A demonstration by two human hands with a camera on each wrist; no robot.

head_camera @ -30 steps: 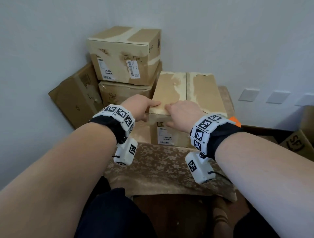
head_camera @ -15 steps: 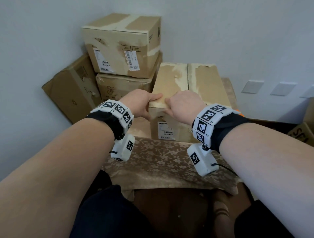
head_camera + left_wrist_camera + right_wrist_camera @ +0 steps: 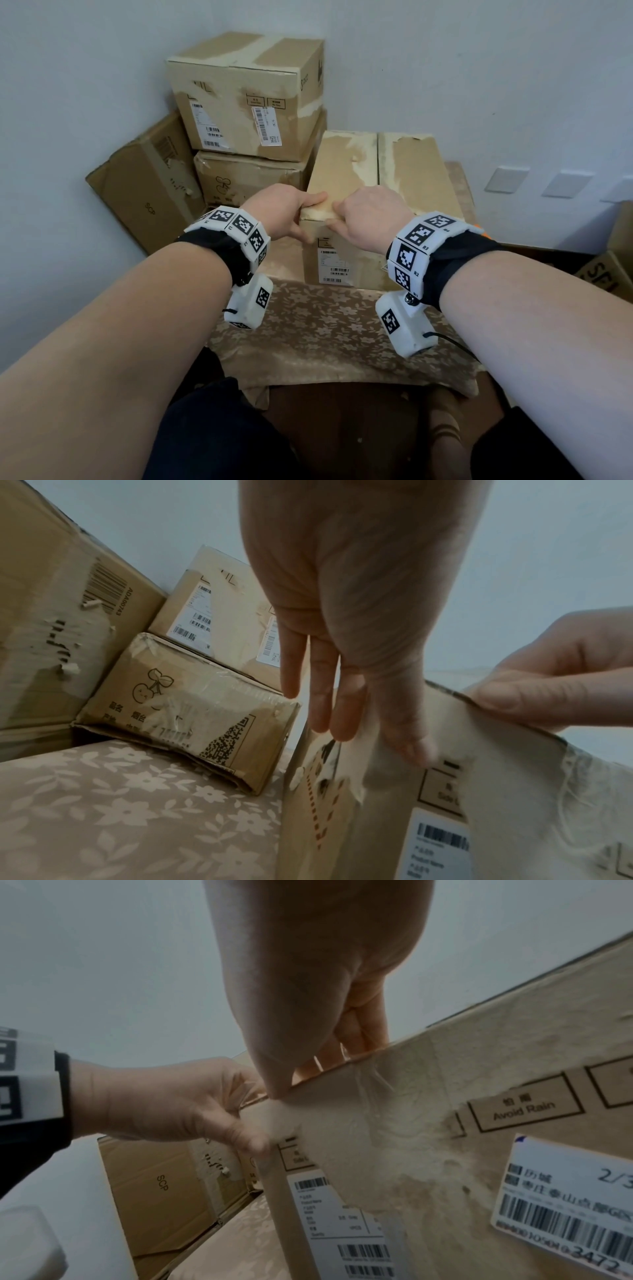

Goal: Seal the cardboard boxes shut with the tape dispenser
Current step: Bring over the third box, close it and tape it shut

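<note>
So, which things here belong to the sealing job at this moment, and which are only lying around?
In the job:
- brown cardboard box with unsealed top flaps, on the table
- left hand, gripping its near top corner
- right hand, gripping the same edge

Lying about:
- stack of two taped cardboard boxes
- tilted brown box against the wall
- beige floral tablecloth

No tape dispenser can be identified.

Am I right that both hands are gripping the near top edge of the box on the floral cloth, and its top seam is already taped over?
Not quite. Both hands, left and right, grip the box edge, but the head view shows its seam bare, untaped.
</note>
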